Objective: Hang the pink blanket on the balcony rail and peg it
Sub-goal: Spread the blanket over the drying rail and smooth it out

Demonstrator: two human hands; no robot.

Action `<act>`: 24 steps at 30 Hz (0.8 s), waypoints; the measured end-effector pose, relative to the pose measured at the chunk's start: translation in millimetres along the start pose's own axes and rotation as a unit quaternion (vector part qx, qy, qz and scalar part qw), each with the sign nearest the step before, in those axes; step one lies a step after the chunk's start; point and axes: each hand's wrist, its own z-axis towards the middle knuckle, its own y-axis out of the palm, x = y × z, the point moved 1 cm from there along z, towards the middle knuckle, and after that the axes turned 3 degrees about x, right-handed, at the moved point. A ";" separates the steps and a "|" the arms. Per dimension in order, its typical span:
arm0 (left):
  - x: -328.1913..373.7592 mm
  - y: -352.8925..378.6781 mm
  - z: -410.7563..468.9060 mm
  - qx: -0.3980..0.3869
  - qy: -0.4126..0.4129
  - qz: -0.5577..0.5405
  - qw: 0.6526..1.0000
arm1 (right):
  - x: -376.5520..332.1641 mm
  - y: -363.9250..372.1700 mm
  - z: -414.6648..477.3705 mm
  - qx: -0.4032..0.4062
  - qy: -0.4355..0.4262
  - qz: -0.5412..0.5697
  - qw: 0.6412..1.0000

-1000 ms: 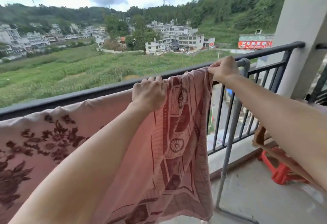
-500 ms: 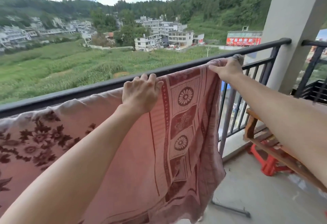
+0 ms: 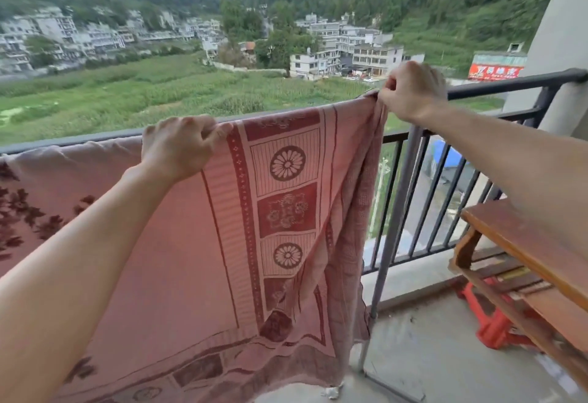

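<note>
My right hand (image 3: pixel 413 91) pinches the bunched top corner of the pink blanket (image 3: pixel 197 243) at the right end of its upper edge, fingers pressed together on the cloth above the balcony rail (image 3: pixel 515 83). My left hand (image 3: pixel 178 145) closes over the top edge farther left, knuckles up, fingers curled on the fabric. The blanket hangs in front of the rail, its flowered border facing me and its lower hem close to the concrete floor (image 3: pixel 445 355). I judge the hanging step to be in hand, the cloth being spread along the top. Next I need pegs; none shows here. A wooden bench (image 3: pixel 521 243) stands at the right, near a red stool (image 3: pixel 496 326).
</note>
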 end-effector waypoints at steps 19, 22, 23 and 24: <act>165.4 33.8 49.3 -0.003 -0.032 -0.127 0.991 | 147.8 -10.8 36.4 -0.040 0.287 0.402 0.869; 163.2 35.2 65.5 0.014 -0.068 -0.144 0.987 | 181.0 4.0 30.8 -0.112 0.299 0.294 0.901; 163.5 34.7 71.1 0.014 -0.084 -0.141 0.986 | 186.1 10.5 29.1 -0.149 0.286 0.273 0.906; 165.1 34.7 76.4 0.022 -0.097 -0.133 0.986 | 186.8 14.3 28.1 -0.170 0.274 0.266 0.908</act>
